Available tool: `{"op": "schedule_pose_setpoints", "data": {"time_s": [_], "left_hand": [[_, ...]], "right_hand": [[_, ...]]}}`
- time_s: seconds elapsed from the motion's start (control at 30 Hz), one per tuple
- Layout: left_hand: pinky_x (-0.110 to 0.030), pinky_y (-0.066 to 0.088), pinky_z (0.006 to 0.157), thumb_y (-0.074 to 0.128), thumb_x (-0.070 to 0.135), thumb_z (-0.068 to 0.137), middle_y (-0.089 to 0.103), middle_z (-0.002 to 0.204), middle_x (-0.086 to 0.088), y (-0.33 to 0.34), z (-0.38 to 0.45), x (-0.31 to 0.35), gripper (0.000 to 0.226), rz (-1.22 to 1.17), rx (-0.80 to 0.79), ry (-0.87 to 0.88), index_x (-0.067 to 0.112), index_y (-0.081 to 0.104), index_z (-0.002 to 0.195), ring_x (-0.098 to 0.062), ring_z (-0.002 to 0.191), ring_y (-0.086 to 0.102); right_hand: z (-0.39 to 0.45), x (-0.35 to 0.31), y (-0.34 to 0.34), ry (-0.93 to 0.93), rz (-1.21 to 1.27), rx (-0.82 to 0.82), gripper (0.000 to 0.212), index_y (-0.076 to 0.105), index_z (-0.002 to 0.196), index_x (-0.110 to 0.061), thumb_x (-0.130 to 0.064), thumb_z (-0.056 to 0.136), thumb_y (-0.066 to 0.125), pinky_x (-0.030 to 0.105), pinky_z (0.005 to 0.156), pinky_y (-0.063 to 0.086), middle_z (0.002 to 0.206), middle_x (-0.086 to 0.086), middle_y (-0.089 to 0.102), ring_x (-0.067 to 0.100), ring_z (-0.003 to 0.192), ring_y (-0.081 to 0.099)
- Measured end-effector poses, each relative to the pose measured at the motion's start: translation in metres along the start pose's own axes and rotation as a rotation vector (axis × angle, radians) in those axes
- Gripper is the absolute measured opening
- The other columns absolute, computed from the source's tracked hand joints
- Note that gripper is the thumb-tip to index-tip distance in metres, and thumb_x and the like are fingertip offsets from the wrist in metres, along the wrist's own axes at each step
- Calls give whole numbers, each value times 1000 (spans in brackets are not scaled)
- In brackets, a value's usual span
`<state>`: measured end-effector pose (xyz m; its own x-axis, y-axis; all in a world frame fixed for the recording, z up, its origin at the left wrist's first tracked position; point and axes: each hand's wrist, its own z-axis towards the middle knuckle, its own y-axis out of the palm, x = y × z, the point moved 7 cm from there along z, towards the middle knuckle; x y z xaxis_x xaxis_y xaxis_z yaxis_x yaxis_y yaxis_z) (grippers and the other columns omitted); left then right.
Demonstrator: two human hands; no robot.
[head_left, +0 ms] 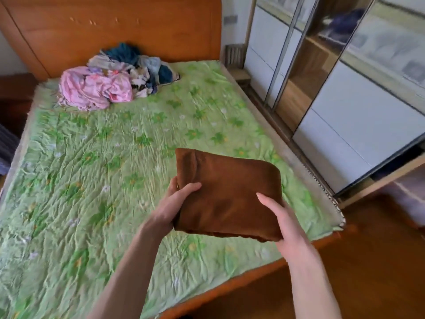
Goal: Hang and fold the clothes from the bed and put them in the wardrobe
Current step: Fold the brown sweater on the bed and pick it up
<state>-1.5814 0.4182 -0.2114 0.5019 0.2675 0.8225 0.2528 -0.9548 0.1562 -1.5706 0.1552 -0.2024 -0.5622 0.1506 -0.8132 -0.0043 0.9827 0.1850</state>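
Folded brown garment: one item, thick plush-looking fabric, folded into a rough rectangle with rounded corners. Held in the air over the near right corner of the bed, tilted, far edge higher than near edge. Not touching the bedcover.

Left hand: grips the garment's left edge, thumb curled over the top face, other fingers hidden under the cloth. Forearm bare.

Right hand: grips the garment's near right corner, thumb lying along the top face, remaining fingers underneath and out of sight. Forearm bare.

Bed: large, covered by a crinkled green cover printed with darker green flowers. Orange-brown wooden frame edge shows along the near side.

Pile of clothes: unfolded heap at the far end of the bed, left of centre, just in front of the headboard. Pink fabric at the left front, pale patterned pieces in the middle, dark teal-blue pieces at the back and right. Well apart from the brown garment.

Headboard: tall, orange-brown wood, at the bed's far end.

Wardrobe: runs along the bed's right side, near it. White sliding panels with dark frames; one gap shows wooden shelves inside with a dark blue item on an upper shelf, blurred.

Floor: brown wood, right of the bed's near corner.
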Motion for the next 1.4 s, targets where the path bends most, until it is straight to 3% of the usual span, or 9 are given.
{"op": "schedule_pose_setpoints", "data": {"time_s": [0.1,0.23,0.33,0.57,0.67,0.93,1.07,1.2,1.4], "left_hand": [[-41,65,73,80,29,90,75,119,-7,70,-18,-10,45,-54,11,40,27,59,130,-26,97,78],[-52,64,85,82,32,87,74,119,-10,164,-37,-22,47,-3,11,88,22,59,127,-30,100,77],[-53,64,86,83,36,85,77,116,-13,225,-48,-32,51,11,-5,68,14,63,126,-32,98,78],[-47,62,90,78,37,90,80,106,-13,344,-53,-48,45,46,-128,3,5,71,121,-33,96,78],[-46,62,89,79,39,89,80,108,-12,384,-38,-49,48,54,-156,9,8,69,125,-34,97,78],[-50,61,95,78,33,91,79,114,-10,496,28,-39,41,-52,-178,66,20,68,129,-32,104,77],[-48,61,94,78,32,91,80,112,-8,553,67,-21,38,-103,-142,86,21,69,127,-31,103,77],[-52,60,98,82,35,86,80,113,-8,604,102,1,47,-115,-111,105,20,68,128,-31,104,77],[-53,59,98,82,35,87,79,114,-11,656,135,23,48,-150,-42,110,16,68,128,-32,103,77]], "right_hand": [[-28,-6,-76,2,36,68,42,62,131,-37,-50,92,70,34,78,56,121,-10,69,12,104,68],[-64,-18,-168,-49,-6,73,53,40,136,-63,-37,98,67,8,84,51,138,-28,47,-6,119,56],[-84,-35,-223,-110,-151,92,60,40,129,-60,-62,79,74,18,77,54,127,-21,56,5,107,59],[-92,-60,-335,-188,-130,259,111,42,147,-54,-87,47,78,40,101,56,140,-16,58,20,124,60],[-81,-68,-372,-179,-106,299,120,45,146,-52,-89,38,80,45,103,56,139,-14,60,22,123,62],[-15,-134,-465,-204,-142,301,100,44,148,-47,-73,58,78,41,100,56,140,-9,59,22,122,61],[28,-185,-509,-222,-134,274,97,44,149,-45,-69,64,84,33,89,55,140,-9,58,20,120,60],[63,-238,-544,-263,-101,229,61,51,139,-43,-45,85,79,25,75,56,127,-11,64,13,108,64],[111,-293,-585,-237,-93,165,56,56,133,-41,-46,82,79,24,69,56,122,-11,65,14,104,65]]}}
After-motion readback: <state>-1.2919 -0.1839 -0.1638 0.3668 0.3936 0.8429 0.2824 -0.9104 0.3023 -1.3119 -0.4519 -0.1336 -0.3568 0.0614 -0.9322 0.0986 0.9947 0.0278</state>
